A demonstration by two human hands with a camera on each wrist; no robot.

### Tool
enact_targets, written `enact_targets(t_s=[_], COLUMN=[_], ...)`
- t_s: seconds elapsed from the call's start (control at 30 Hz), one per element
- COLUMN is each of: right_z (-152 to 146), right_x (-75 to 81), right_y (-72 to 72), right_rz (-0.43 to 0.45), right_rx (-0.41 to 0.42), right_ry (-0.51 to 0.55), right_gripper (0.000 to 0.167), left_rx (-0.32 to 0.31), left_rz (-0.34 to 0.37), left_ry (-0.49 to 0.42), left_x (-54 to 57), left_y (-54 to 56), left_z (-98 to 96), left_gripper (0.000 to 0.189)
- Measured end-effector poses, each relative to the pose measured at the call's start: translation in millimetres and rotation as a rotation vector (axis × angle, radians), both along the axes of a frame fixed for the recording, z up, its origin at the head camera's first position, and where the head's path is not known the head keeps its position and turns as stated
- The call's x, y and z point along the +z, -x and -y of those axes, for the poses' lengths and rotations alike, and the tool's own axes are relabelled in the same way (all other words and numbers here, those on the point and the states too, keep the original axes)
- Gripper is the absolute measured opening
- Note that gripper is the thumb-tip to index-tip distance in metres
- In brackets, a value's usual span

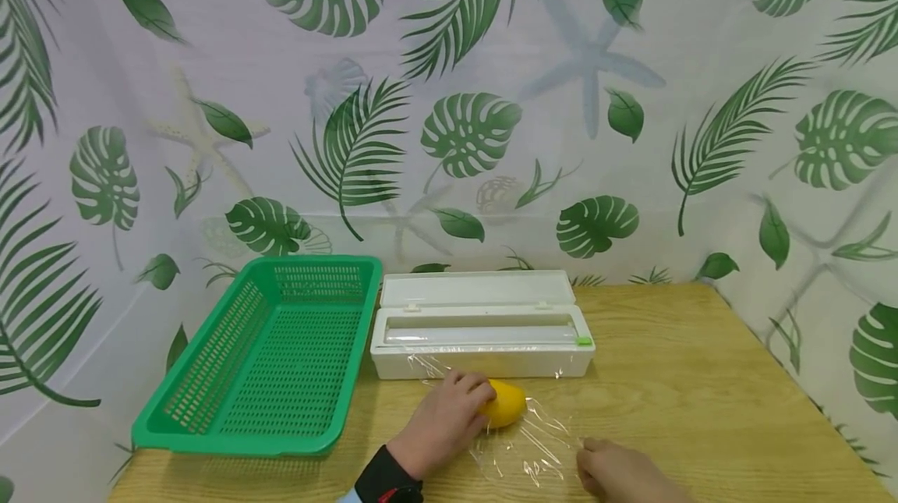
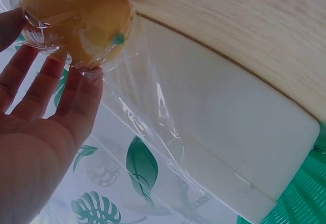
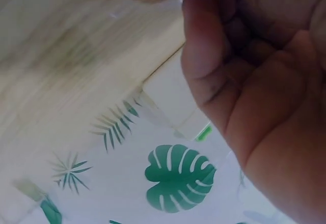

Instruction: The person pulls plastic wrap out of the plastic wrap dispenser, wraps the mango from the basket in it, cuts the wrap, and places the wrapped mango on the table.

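Observation:
My left hand grips a yellow mango on the table, in front of the cling film box. In the left wrist view, its fingers curl against the mango, with film wrinkled over the fruit and a small green spot at one end. Clear cling film spreads from the mango towards my right hand, which pinches the sheet's right edge. The right wrist view shows that hand with curled fingers; the pinched edge is mostly hidden there.
Behind the hands stands the white cling film box, lid raised, a roll inside and a green slider at its right end. A green plastic basket sits left. Leaf-patterned cloth hangs behind the wooden table.

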State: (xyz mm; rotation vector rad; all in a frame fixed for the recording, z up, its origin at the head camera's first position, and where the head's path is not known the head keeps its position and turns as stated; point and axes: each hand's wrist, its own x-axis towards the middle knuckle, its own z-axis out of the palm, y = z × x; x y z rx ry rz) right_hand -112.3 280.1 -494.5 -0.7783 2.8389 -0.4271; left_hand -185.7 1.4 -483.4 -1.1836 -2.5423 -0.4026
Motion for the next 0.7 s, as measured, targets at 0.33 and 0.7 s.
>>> enact_targets(t_s=[0.33,0.7], right_z=[6,18], right_x=[8.4,35.2], right_y=[-5.4,6.4], right_rz=[-0.001,-0.446], right_rx=[-0.117,-0.114], right_ry=[-0.029,0.046], right_gripper=[0.048,0.038], left_rx=[0.003,-0.007], left_rz=[-0.004,-0.026], left_ry=[0.008,0.002], left_x=[-1.0,0.8], left_y=[1.4,1.8], left_z=[-0.2,-0.9], left_gripper=[0.022,0.021])
